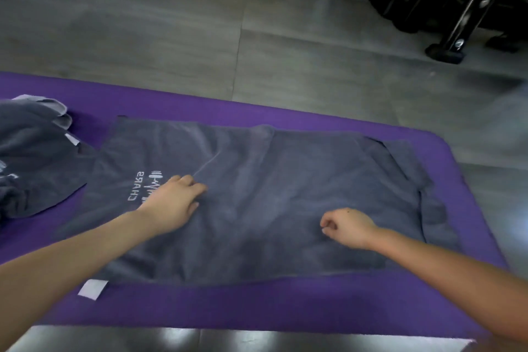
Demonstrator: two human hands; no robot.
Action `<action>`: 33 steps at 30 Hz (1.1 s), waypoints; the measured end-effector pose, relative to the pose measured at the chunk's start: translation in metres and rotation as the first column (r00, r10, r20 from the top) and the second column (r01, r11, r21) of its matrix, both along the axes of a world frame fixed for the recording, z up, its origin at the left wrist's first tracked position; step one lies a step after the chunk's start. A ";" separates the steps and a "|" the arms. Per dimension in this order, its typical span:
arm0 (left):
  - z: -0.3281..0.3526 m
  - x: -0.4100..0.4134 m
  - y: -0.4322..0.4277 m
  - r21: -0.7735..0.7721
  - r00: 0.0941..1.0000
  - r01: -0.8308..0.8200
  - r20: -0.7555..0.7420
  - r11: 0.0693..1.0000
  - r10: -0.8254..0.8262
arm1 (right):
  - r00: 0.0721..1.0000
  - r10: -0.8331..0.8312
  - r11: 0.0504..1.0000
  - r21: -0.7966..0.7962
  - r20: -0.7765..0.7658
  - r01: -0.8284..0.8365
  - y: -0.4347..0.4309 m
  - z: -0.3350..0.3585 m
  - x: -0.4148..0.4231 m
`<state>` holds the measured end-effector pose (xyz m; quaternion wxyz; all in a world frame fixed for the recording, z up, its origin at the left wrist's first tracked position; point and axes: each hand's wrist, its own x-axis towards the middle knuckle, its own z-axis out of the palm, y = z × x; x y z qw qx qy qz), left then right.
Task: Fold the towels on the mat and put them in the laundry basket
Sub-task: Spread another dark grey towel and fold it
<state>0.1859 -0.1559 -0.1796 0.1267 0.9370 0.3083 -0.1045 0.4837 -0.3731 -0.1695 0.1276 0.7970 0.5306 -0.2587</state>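
The flat dark grey terry towel (257, 194) carries white lettering (133, 193) left of the frame's centre, turned sideways to the camera. One line reads "CHARG", and its end is hidden under the left hand (171, 203). A shorter line beside it is too blurred to read. A white waveform-like emblem (155, 177) stands alongside.

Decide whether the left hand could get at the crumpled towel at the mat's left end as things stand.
Probably yes. The left hand rests on the spread towel, holding nothing, and nothing stands between it and the crumpled towel to its left.
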 end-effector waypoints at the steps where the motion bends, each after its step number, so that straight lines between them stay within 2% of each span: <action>1: 0.002 0.014 -0.006 0.012 0.999 0.049 -0.006 0.999 -0.049 | 0.998 -0.056 0.998 0.019 0.033 0.056 -0.014 -0.004 0.016; 6: 0.021 0.096 -0.048 0.044 0.944 0.311 -0.130 0.949 -0.303 | 0.933 -0.308 0.942 0.195 0.187 0.272 -0.101 -0.016 0.092; 10: 0.037 0.166 -0.091 0.067 0.848 0.505 -0.225 0.861 -0.480 | 0.766 -0.593 0.795 0.333 0.248 0.508 -0.175 -0.017 0.159; 13: 0.037 0.218 -0.128 0.039 0.794 0.558 -0.316 0.829 -0.520 | 0.657 -0.732 0.679 0.273 0.182 0.681 -0.218 -0.029 0.191; 15: 0.030 0.254 -0.154 0.016 0.785 0.560 -0.331 0.828 -0.524 | 0.635 -0.762 0.645 0.216 0.127 0.732 -0.233 -0.040 0.204; 19: 0.007 0.315 -0.199 -0.007 0.822 0.505 -0.300 0.863 -0.483 | 0.619 -0.786 0.605 0.207 0.001 0.768 -0.237 -0.050 0.219; 22: -0.009 0.344 -0.227 -0.033 0.869 0.431 -0.254 0.902 -0.424 | 0.654 -0.756 0.643 0.175 -0.013 0.746 -0.244 -0.050 0.226; 25: -0.020 0.358 -0.252 -0.100 0.882 0.390 -0.245 0.915 -0.403 | 0.713 -0.686 0.727 0.128 0.145 0.674 -0.269 -0.041 0.233; 27: -0.025 0.362 -0.264 -0.146 0.866 0.401 -0.261 0.904 -0.426 | 0.766 -0.596 0.783 -0.037 0.241 0.621 -0.288 -0.034 0.240; 29: -0.030 0.364 -0.268 -0.175 0.858 0.407 -0.262 0.896 -0.441 | 0.828 -0.489 0.811 -0.208 0.274 0.547 -0.298 -0.025 0.249; 30: -0.032 0.366 -0.269 -0.180 0.862 0.403 -0.254 0.897 -0.438 | 0.841 -0.465 0.816 -0.234 0.276 0.528 -0.297 -0.022 0.254; 33: -0.035 0.374 -0.260 -0.162 0.905 0.346 -0.202 0.924 -0.374 | 0.824 -0.488 0.843 -0.088 0.287 0.530 -0.276 -0.013 0.272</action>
